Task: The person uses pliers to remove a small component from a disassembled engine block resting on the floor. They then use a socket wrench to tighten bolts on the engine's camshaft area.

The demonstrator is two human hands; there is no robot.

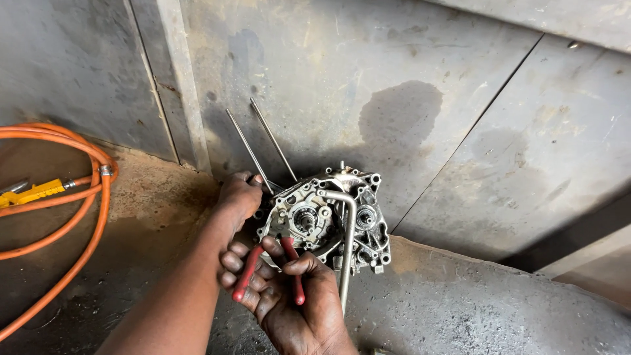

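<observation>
- Engine crankcase half (328, 213) sits upright on the grimy concrete floor (460, 309), leaning toward the metal wall panel (368, 79); two long studs (259, 148) stick up from its left side.
- Our left hand (238, 197) is wrapped around the case's left edge at the stud base, steadying it.
- Our right hand (292, 296) is closed on red-handled pliers (266, 269), handles squeezed narrow; nose points at the central shaft and bearing (305, 217). We cannot tell what the tips grip, they're hidden.
- A bent L-shaped steel bar (347, 236) hangs across the front of the case.
- For this step, our judgement: keep the left hand firm so the case doesn't rock, keep the pliers square to the shaft, squeeze evenly, and watch for the tips slipping on oily metal.
- Orange hose (85, 217) with a yellow fitting (29, 192) lies well apart on the left.
</observation>
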